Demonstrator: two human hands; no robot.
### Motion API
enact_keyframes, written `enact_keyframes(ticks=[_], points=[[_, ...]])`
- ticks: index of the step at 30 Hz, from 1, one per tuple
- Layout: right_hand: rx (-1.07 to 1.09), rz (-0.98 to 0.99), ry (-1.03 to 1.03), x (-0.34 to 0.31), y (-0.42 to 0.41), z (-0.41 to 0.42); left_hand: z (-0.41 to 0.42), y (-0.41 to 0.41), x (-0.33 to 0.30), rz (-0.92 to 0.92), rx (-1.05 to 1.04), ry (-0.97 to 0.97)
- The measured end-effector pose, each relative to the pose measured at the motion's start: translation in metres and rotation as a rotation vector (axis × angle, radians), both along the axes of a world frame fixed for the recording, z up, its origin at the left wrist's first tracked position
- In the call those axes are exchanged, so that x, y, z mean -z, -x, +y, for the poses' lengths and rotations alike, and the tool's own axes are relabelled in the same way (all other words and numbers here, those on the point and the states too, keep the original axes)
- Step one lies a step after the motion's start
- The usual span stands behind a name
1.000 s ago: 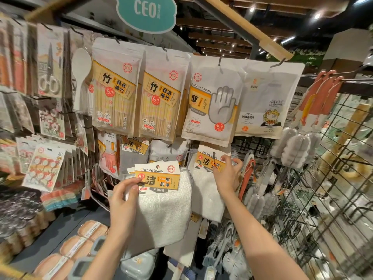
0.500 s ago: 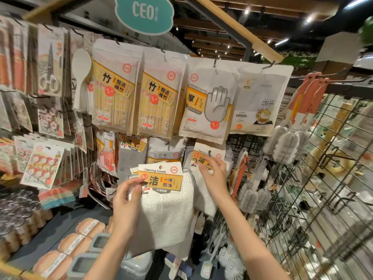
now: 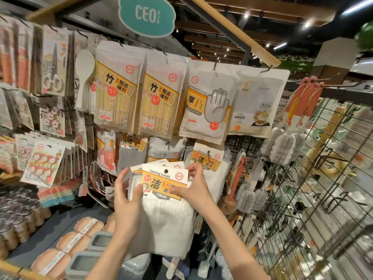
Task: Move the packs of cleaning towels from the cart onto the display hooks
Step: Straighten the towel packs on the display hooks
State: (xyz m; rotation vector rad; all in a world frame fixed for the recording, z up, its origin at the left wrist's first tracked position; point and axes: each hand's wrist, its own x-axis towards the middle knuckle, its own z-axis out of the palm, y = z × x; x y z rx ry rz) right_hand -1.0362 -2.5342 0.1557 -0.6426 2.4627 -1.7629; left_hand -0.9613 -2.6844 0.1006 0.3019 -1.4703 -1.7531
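I hold a small stack of cleaning towel packs in front of the display: white cloths with white-and-orange header cards. My left hand grips the stack's left edge. My right hand pinches the right side of the front pack's header card, whose hang hole faces me. Behind and to the right, another cleaning towel pack hangs on a display hook. The cart is out of view.
Chopstick packs, a disposable gloves pack and a white bag hang on the row above. Bottle brushes hang from a wire grid at right. Sponges and grey-lidded boxes lie on the lower shelf.
My right hand left the pack hanging on the hook and came back to the stack in my left hand, where it now pinches the front pack's header card.
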Motion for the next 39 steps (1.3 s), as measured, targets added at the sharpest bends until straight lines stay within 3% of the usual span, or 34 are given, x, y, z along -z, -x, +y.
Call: enact_keyframes(ticks=[11, 19, 39], points=[[0.07, 0.022, 0.072, -0.003, 0.01, 0.01, 0.003, 0.002, -0.001, -0.006, 0.165, 0.001], [0.028, 0.064, -0.001, -0.011, 0.016, 0.02, 0.004, 0.002, -0.003, -0.041, 0.286, 0.042], [0.223, 0.103, 0.133, -0.003, 0.039, 0.036, -0.007, 0.011, -0.004, -0.004, 0.123, 0.092]])
